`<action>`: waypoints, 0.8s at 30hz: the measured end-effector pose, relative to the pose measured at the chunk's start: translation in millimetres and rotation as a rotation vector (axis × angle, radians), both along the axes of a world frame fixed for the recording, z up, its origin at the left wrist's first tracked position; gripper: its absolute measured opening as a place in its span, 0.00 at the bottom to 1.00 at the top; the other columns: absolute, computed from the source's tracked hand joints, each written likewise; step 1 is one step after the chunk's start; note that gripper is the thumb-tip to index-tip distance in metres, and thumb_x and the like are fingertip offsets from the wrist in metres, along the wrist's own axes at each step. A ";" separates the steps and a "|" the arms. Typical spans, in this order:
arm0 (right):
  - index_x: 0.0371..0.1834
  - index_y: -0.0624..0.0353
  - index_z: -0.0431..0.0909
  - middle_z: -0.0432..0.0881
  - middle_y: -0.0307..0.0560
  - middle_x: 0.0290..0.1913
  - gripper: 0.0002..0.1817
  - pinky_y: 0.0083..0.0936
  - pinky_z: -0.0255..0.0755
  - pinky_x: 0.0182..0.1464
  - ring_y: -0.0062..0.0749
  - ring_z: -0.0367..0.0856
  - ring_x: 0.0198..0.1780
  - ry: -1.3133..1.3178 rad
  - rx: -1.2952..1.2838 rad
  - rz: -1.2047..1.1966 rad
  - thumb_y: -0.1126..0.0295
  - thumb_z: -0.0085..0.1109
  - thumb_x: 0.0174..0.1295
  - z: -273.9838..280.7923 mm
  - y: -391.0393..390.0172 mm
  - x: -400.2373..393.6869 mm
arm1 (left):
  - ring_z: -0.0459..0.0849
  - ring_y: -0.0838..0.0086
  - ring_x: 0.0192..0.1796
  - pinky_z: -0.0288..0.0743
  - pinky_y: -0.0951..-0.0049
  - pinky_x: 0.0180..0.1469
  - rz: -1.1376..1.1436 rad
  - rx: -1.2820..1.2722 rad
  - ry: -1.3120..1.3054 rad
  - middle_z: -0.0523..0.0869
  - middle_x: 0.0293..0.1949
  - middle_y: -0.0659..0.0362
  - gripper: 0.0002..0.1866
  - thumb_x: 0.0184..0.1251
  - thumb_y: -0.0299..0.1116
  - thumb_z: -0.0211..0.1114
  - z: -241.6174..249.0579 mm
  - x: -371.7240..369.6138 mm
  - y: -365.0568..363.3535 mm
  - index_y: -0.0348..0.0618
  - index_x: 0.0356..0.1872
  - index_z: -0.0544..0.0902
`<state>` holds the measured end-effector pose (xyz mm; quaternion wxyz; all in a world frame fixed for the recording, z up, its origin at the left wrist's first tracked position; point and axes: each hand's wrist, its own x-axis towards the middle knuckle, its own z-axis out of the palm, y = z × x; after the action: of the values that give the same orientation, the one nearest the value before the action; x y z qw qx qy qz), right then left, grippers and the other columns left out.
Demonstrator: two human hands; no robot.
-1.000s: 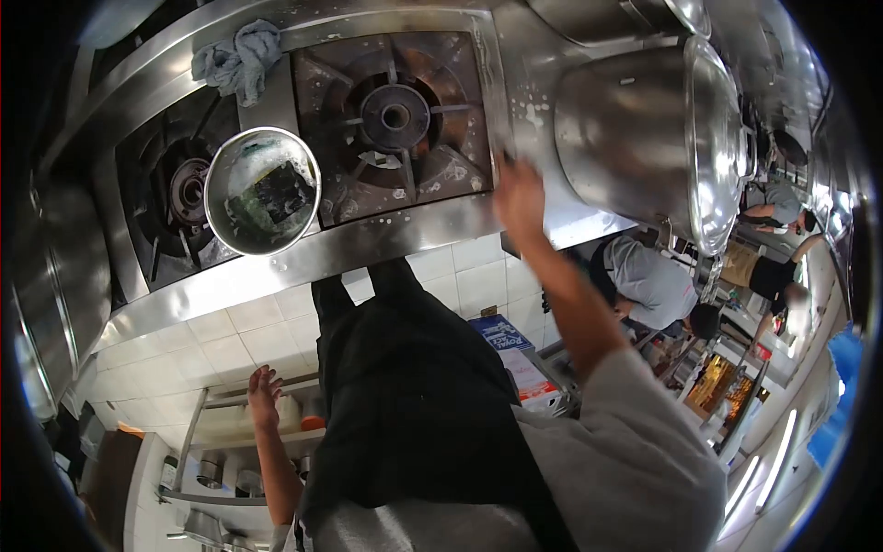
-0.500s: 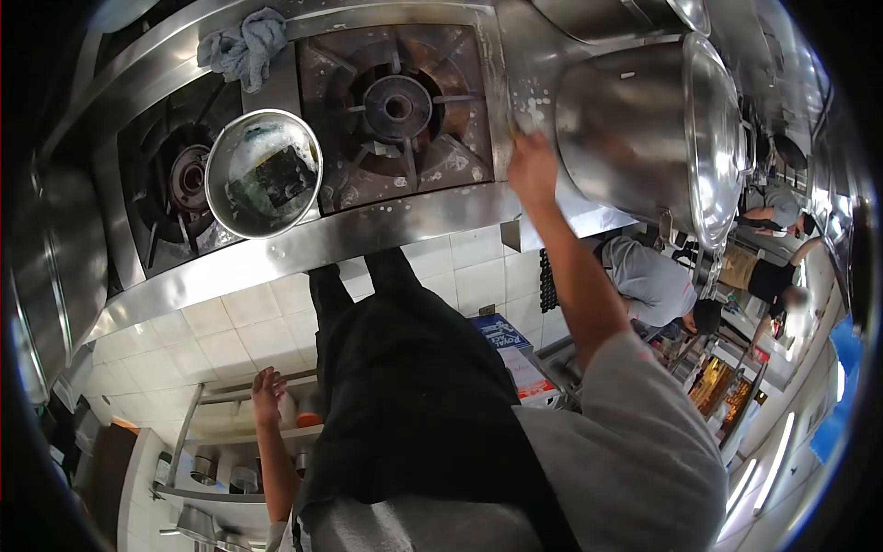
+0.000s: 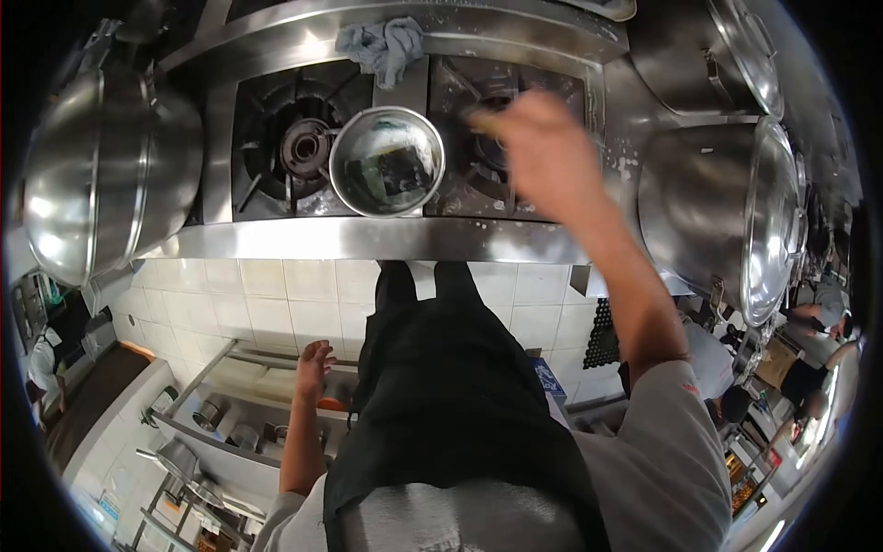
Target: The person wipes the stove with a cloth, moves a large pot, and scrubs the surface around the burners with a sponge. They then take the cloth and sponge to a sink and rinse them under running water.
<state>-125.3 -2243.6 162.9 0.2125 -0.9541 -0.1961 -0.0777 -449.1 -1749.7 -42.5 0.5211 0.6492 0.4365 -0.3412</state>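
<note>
My right hand [image 3: 543,147] is over the right burner [image 3: 501,152], blurred by motion. It is closed on a yellowish thing like a brush or sponge [image 3: 486,120], too smeared to name surely. Left of it a round steel pot [image 3: 440,175] rests between the two burners, with soapy water [image 3: 391,140] and a dark green pad [image 3: 405,170] inside. My left hand [image 3: 315,366] hangs low beside the apron, fingers apart and holding nothing. A grey-blue cloth [image 3: 384,48] lies crumpled on the stove's back ledge.
Large lidded steel pots [image 3: 699,198] stand at the right, and another big steel vessel [image 3: 115,175] at the left. The left burner [image 3: 303,147] is bare metal. Below are shelves [image 3: 221,442] with containers. Several people [image 3: 713,363] are at the far right, one person [image 3: 44,363] at the far left.
My right hand has moved from the stove's right edge to over the right burner. The view has turned, so the stove appears shifted right. My left hand still hangs low.
</note>
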 end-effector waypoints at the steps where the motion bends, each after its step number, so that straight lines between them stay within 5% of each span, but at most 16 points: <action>1: 0.47 0.49 0.88 0.79 0.43 0.36 0.19 0.38 0.74 0.52 0.43 0.78 0.49 -0.067 0.053 0.142 0.76 0.60 0.51 -5.1 25.9 -0.2 | 0.87 0.72 0.42 0.74 0.73 0.37 0.008 0.004 0.020 0.86 0.51 0.56 0.24 0.71 0.47 0.65 -3.9 -1.4 5.8 0.45 0.61 0.77; 4: 0.39 0.55 0.87 0.79 0.42 0.38 0.12 0.36 0.70 0.54 0.39 0.78 0.51 -0.017 0.064 0.289 0.75 0.59 0.51 -27.2 94.4 10.8 | 0.87 0.71 0.39 0.73 0.73 0.32 0.055 -0.016 0.024 0.86 0.51 0.55 0.24 0.71 0.47 0.66 -26.2 -7.5 26.6 0.44 0.60 0.77; 7: 0.50 0.58 0.83 0.81 0.50 0.47 0.17 0.40 0.68 0.61 0.46 0.77 0.56 0.194 -0.164 0.230 0.75 0.57 0.56 -88.4 119.8 28.9 | 0.87 0.71 0.39 0.73 0.73 0.33 0.100 -0.005 0.009 0.86 0.50 0.56 0.23 0.71 0.47 0.66 -28.8 -0.3 38.1 0.45 0.59 0.78; 10: 0.51 0.56 0.82 0.80 0.54 0.55 0.16 0.41 0.66 0.64 0.46 0.74 0.62 0.257 -0.193 0.111 0.71 0.53 0.61 -111.6 127.4 27.4 | 0.87 0.71 0.39 0.73 0.74 0.33 0.132 -0.013 0.015 0.86 0.49 0.57 0.22 0.71 0.47 0.65 -28.5 -4.8 43.7 0.46 0.58 0.78; 17: 0.58 0.56 0.81 0.79 0.53 0.59 0.19 0.49 0.66 0.67 0.50 0.73 0.66 0.532 -0.215 0.063 0.71 0.52 0.64 -94.6 136.2 39.8 | 0.86 0.69 0.42 0.73 0.71 0.35 0.157 -0.040 0.129 0.85 0.55 0.57 0.20 0.73 0.46 0.61 -47.3 -28.3 75.0 0.50 0.61 0.76; 20: 0.49 0.55 0.84 0.82 0.54 0.51 0.14 0.50 0.71 0.61 0.50 0.76 0.61 0.709 -0.183 -0.022 0.70 0.53 0.63 -75.7 140.9 48.9 | 0.86 0.70 0.39 0.72 0.72 0.35 0.188 -0.027 0.140 0.86 0.50 0.58 0.18 0.72 0.47 0.63 -41.3 -25.4 72.8 0.49 0.54 0.78; 24: 0.49 0.53 0.84 0.84 0.54 0.48 0.13 0.61 0.74 0.54 0.54 0.79 0.58 0.493 -0.073 -0.042 0.68 0.52 0.67 -26.3 144.0 33.6 | 0.86 0.68 0.42 0.74 0.66 0.40 0.156 -0.030 0.092 0.85 0.52 0.57 0.20 0.71 0.47 0.63 -32.6 -12.9 77.7 0.48 0.57 0.77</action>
<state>-91.8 -2099.6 136.6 0.2177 -0.9552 -0.1211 0.1598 -462.0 -1671.9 -75.1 0.5351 0.5890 0.5040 -0.3356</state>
